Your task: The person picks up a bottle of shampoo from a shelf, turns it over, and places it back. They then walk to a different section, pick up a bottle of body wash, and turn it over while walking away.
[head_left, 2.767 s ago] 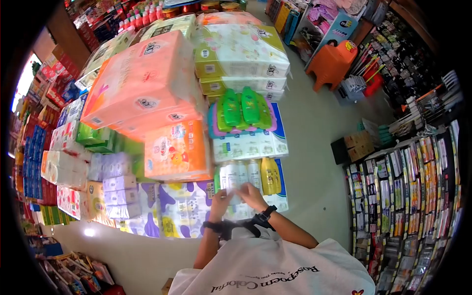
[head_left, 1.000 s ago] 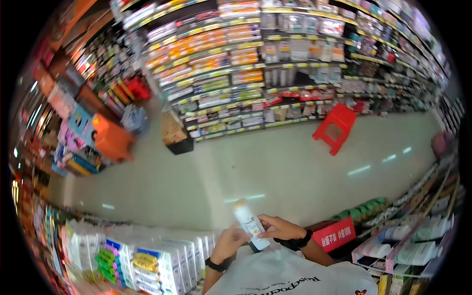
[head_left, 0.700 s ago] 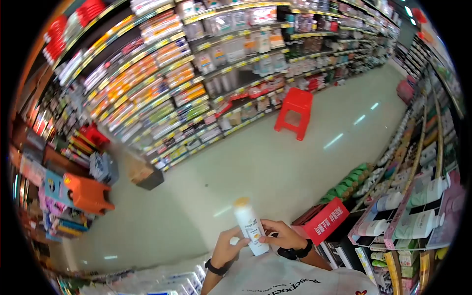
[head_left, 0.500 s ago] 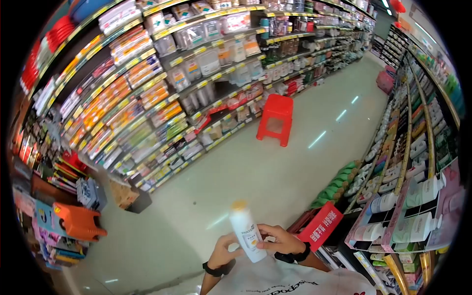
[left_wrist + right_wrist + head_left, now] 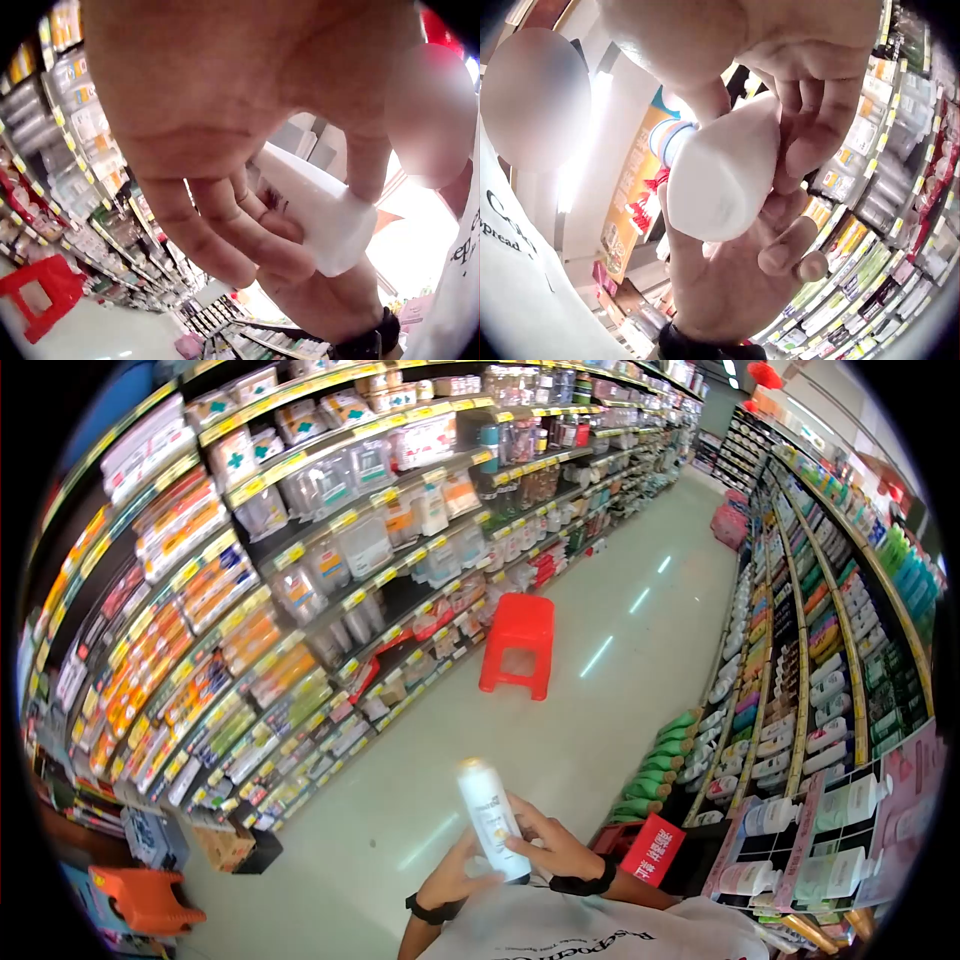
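Head view: label on the white plastic bottle (image 5: 487, 818) is blurred, unreadable; fingers of the left hand (image 5: 453, 873) partly hidden behind it. Left wrist view: that hand's fingers cover part of the bottle. Right wrist view: base faces the camera, label out of sight. Left hand and right hand (image 5: 553, 847) each cut off by the picture's edge in their own wrist view. Near edge crops the white T-shirt (image 5: 480, 930) print. Left orange packets (image 5: 280, 678) smeared. Far shelf (image 5: 742, 445) goods too small to identify.
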Action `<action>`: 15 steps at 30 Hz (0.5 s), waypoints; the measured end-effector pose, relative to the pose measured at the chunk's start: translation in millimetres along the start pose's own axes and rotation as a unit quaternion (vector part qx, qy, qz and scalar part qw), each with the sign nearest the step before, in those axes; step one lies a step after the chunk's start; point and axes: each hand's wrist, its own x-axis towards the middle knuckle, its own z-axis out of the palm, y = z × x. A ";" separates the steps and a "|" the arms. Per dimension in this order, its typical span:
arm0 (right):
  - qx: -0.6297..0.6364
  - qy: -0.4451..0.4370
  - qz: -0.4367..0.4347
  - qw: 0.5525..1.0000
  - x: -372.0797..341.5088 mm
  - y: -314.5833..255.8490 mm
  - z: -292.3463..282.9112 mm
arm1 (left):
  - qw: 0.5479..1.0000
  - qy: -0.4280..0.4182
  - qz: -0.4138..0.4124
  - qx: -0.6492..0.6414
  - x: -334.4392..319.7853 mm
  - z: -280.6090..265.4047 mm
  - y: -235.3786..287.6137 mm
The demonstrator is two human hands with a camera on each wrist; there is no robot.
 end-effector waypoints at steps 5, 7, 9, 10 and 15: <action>0.013 0.136 0.033 0.990 27.0 3.4 -32.3 | 0.989 -0.144 -0.038 0.018 84.0 -31.0 21.1; 0.036 0.184 0.027 0.982 33.8 25.3 -46.8 | 0.981 -0.184 -0.067 0.006 117.5 -35.2 32.2; 0.051 0.230 0.025 0.971 40.5 35.9 -62.9 | 0.975 -0.208 -0.065 0.042 149.6 -36.4 35.5; 0.052 0.254 0.025 0.966 42.9 38.5 -71.5 | 0.971 -0.220 -0.064 0.061 165.7 -35.6 36.7; 0.079 0.335 -0.008 0.939 56.6 62.9 -130.2 | 0.959 -0.237 -0.069 0.140 241.4 -23.8 41.3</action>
